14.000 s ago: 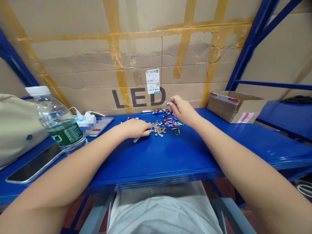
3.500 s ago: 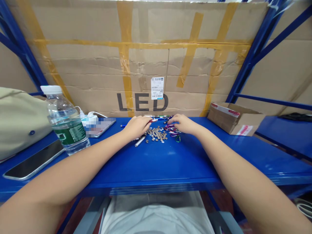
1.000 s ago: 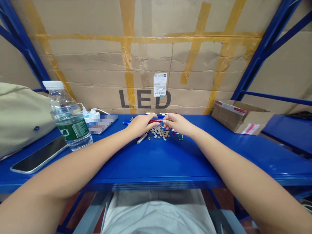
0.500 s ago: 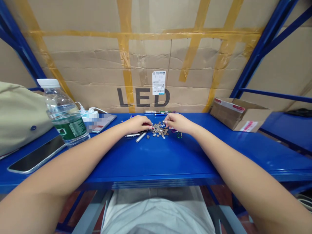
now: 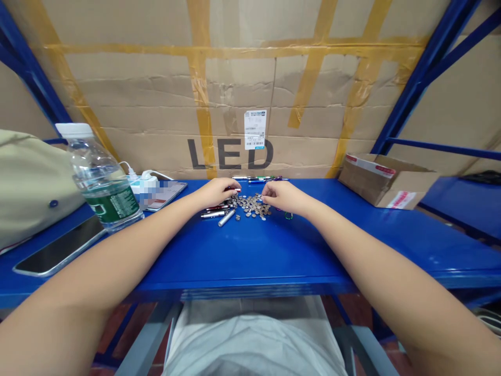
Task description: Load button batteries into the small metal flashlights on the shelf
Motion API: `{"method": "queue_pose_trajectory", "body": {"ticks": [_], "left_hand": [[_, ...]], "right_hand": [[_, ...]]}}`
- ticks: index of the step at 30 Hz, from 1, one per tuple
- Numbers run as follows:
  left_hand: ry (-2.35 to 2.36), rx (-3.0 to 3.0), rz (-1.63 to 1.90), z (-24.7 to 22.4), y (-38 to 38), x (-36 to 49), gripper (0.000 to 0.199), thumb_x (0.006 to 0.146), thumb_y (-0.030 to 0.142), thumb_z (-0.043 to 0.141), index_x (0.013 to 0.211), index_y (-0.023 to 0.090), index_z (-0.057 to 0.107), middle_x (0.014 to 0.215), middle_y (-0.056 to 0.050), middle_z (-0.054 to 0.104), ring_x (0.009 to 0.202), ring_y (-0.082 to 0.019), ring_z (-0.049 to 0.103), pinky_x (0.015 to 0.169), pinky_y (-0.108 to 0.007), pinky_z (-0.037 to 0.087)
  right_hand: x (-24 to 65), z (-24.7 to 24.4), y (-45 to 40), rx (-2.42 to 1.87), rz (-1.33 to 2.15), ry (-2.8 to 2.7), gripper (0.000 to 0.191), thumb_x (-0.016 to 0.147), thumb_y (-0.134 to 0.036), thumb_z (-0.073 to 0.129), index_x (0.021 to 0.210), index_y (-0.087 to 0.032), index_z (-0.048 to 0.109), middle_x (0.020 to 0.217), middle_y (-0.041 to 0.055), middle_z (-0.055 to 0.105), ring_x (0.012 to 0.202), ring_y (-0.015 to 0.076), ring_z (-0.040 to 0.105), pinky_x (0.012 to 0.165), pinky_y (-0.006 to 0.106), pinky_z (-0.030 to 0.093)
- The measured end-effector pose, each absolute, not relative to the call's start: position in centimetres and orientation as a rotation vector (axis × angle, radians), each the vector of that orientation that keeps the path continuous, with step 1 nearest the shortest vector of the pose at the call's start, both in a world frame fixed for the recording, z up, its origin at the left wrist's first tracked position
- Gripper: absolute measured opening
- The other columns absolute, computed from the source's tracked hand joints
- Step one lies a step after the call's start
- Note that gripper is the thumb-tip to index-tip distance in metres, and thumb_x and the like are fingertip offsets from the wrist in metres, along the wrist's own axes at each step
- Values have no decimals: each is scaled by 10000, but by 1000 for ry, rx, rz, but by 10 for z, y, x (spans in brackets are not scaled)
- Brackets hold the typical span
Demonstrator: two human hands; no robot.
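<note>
My left hand [image 5: 219,192] is closed around a slim red metal tube [image 5: 237,190], its end poking out past the fingertips. Between my hands lies a loose pile of small silver button cells [image 5: 255,207]. My right hand [image 5: 285,196] hangs over the pile's right edge, fingertips pinched together; whatever is in the pinch is too small to make out. Below my left hand, several slim metal tubes [image 5: 214,213] lie side by side, with a silver tube [image 5: 226,218] angled beside the cells. A green carabiner clip [image 5: 288,215] shows partly under my right hand.
More pen-like tubes [image 5: 258,180] lie along the back edge against the cardboard [image 5: 156,120]. On the left stand a water bottle [image 5: 111,201], a dark phone [image 5: 58,250], a white power strip [image 5: 143,183] and a beige bag [image 5: 31,188]. An open carton [image 5: 379,180] sits at the right.
My left hand has drawn back a little to the left, away from the pile, with the red tube. My right hand has shifted slightly and stays at the cells. The view has tilted slightly.
</note>
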State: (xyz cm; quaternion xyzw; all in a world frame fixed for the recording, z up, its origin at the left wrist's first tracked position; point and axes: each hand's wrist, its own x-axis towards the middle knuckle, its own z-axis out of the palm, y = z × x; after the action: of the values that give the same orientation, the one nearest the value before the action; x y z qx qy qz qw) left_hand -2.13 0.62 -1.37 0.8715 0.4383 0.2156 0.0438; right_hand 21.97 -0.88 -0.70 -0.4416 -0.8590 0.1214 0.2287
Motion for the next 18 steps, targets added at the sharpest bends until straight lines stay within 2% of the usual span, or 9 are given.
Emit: {"method": "queue_pose_trajectory", "body": {"ticks": [6,10,12,15,18], "left_hand": [[1404,2824,696,-14,24,-35,238,891,220,502,1069,193,657,1110,-60,694,1039,-206,616,917,-343,450],[1542,2747,790,-17,45,-44,240,885,195,503,1065,185,662,1106,-77,697,1015,-209,623,900,-340,458],[1542,2744,744,-20,51,-49,234,882,185,508,1055,179,666,1091,-79,702,999,-204,627,890,-331,458],[1440,2874,652,-21,50,-54,233,891,204,513,1063,204,670,1089,-57,704,1020,-195,613,914,-336,431],[1212,3051,617,-15,41,-51,230,920,263,502,1074,249,673,1082,-35,700,1035,-187,592,938,-339,395]], "right_hand": [[214,-10,-11,-1188,185,-2418,84,795,-127,593,745,-194,593,765,31,665,721,163,595,666,281,434],[204,-9,-18,-1086,-69,-2569,107,833,-114,551,833,-184,632,917,66,693,842,190,608,738,293,422],[198,-8,-22,-1041,-239,-2639,129,858,-117,524,866,-171,641,953,89,691,864,206,609,726,299,407],[192,-9,-28,-999,-469,-2704,156,882,-118,494,880,-153,645,926,113,685,831,219,611,681,308,378],[190,-11,-30,-954,-546,-2736,172,889,-112,485,883,-155,652,918,110,682,821,218,609,673,311,359]]}}
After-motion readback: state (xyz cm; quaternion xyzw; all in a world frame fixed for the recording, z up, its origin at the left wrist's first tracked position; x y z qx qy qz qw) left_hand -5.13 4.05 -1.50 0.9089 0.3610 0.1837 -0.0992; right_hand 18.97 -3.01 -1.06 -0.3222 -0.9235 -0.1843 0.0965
